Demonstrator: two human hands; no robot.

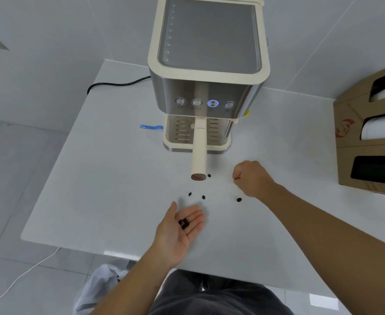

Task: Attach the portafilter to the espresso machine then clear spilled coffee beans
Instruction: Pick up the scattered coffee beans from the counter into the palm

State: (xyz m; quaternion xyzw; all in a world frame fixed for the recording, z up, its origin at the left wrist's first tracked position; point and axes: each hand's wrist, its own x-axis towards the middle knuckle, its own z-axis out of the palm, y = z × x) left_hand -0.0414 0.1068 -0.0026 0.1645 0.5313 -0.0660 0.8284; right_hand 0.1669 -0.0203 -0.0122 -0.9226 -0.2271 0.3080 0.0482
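Observation:
The cream and steel espresso machine [208,71] stands at the back of the white table [96,178]. Its portafilter handle [199,153] sticks out toward me from under the front. Several dark coffee beans [203,197] lie scattered on the table in front of the handle. My left hand [182,226] is held palm up, flat and cupped, with a few beans [184,223] resting in it. My right hand [251,178] is curled over the table to the right of the handle, fingertips pinched together; something dark shows at them, but I cannot tell if it is a bean.
A cardboard dispenser box [368,142] with white cups stands at the right edge. A blue tape strip [151,127] lies left of the machine, and a black power cord [118,84] runs behind it. A white plastic bag [100,285] hangs below the table's front edge.

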